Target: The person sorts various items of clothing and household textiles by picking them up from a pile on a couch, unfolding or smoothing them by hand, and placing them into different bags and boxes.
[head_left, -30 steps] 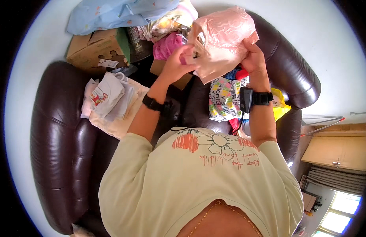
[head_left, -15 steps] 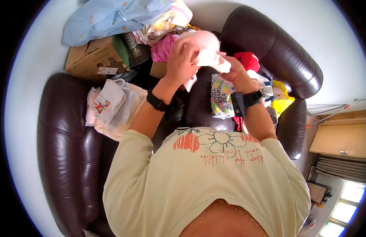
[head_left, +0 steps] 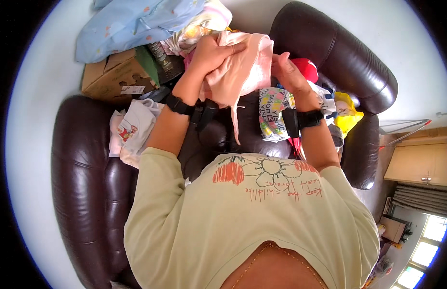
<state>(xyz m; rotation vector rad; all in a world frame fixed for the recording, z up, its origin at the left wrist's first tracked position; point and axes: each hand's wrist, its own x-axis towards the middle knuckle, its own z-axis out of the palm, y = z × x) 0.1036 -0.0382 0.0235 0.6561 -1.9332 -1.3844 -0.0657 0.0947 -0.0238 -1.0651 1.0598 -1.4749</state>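
The pink fabric item (head_left: pixel 239 67) was positioned between the two hands, raised in front of the torso and above the dark brown sofa (head_left: pixel 325 50) in the head view. The left hand (head_left: pixel 211 54) was clamped on the upper left part of the fabric, with the thumb laid across its near face and pointing toward the right hand; the remaining fingers were largely hidden. The right hand (head_left: pixel 292 74) was located just beside the right edge of the fabric, palm turned inward and thumb clear of the material. Whether its fingers were in contact with that edge, or gripped it from behind, could not be determined. The hands were apart, with the body of the fabric spanning the gap. The fabric hung in folds, its right portion paler, and a narrow strip (head_left: pixel 236 126) extended from its lower edge toward the shirt (head_left: pixel 252 212). A printed bag (head_left: pixel 275 115) rested on the sofa below the right hand, partly covered by the right forearm. A red item (head_left: pixel 306 70) lay just beyond the right hand. A cardboard box (head_left: pixel 108 79) stood left of the left hand.
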